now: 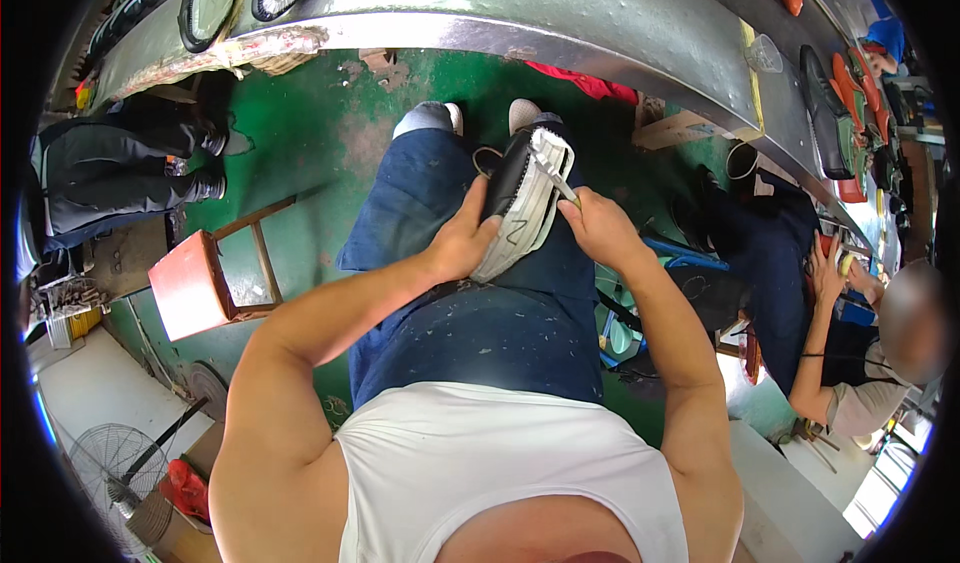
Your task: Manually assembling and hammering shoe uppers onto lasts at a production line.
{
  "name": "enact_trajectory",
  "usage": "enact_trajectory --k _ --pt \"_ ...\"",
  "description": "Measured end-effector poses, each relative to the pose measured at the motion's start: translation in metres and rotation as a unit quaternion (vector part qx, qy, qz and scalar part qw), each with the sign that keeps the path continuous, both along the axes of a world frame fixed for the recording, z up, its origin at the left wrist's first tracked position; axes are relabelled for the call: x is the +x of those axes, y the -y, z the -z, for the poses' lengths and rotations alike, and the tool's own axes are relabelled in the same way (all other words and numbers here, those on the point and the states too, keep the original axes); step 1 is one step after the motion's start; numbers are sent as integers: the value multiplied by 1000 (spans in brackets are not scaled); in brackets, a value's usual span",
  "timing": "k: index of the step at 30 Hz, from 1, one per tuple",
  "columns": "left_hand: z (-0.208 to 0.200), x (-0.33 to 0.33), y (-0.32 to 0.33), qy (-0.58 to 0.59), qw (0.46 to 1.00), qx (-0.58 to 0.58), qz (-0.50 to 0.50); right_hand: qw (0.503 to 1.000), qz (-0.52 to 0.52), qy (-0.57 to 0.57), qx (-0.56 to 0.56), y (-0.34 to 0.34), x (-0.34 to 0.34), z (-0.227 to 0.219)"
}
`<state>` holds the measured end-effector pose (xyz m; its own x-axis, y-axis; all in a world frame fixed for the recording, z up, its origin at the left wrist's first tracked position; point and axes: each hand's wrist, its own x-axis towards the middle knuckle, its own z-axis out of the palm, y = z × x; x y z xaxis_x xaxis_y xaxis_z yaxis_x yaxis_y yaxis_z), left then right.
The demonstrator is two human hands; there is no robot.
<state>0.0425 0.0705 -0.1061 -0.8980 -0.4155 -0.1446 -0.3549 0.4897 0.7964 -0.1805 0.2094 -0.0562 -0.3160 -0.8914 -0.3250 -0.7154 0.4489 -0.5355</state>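
Above my lap lies a black shoe upper (508, 178), turned with its pale, stitched underside (522, 221) facing up. My left hand (463, 239) is closed on its left side, thumb over the edge. My right hand (603, 227) grips a narrow metal tool (552, 174) with a short yellowish handle. The tool's metal end lies against the pale underside near the far end of the shoe. Its exact tip shape is too small to make out.
A metal-topped bench (480, 3) runs across the far side, with unfinished shoes (208, 5) at its left and more shoes (826, 113) at right. A wooden stool (190, 285) stands left. A co-worker (860, 403) sits right; another person's legs (125, 168) show left. A fan (110, 473) is lower left.
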Motion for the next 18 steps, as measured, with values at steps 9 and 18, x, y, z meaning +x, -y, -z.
enact_trajectory --k 9,18 --pt "-22 12 -6 117 975 184 -53 996 -42 59 46 -40 44 6" --pt "-128 -7 65 -12 986 -135 100 897 247 310 -194 -101 70 39"
